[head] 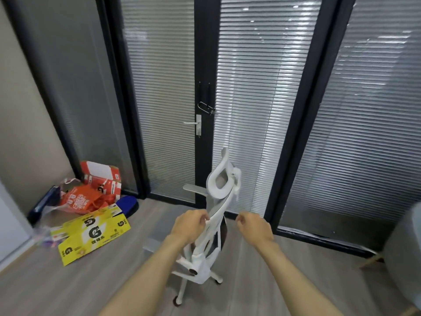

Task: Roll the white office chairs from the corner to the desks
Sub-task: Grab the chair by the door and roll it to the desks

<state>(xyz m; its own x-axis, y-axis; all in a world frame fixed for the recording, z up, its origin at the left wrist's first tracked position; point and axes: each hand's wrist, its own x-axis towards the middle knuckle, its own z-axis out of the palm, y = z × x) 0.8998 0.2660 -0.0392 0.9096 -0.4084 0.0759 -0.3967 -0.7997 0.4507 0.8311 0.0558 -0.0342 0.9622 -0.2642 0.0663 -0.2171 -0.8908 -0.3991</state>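
Observation:
A white office chair (219, 190) stands edge-on in front of me, its headrest up and its wheeled star base (182, 290) on the wood floor. My left hand (190, 225) grips the left edge of the chair's backrest frame. My right hand (254, 226) hovers just right of the backrest with the fingers loosely curled, a small gap away from the frame and holding nothing. Both forearms reach in from the bottom of the view. The seat is mostly hidden behind the backrest and my left hand.
Black-framed glass doors with closed blinds (250, 110) stand close behind the chair, with a door handle (196, 124). Flattened yellow cartons (91, 236) and orange boxes and bags (95, 188) lie in the left corner. A grey rounded object (405, 258) sits at the right edge.

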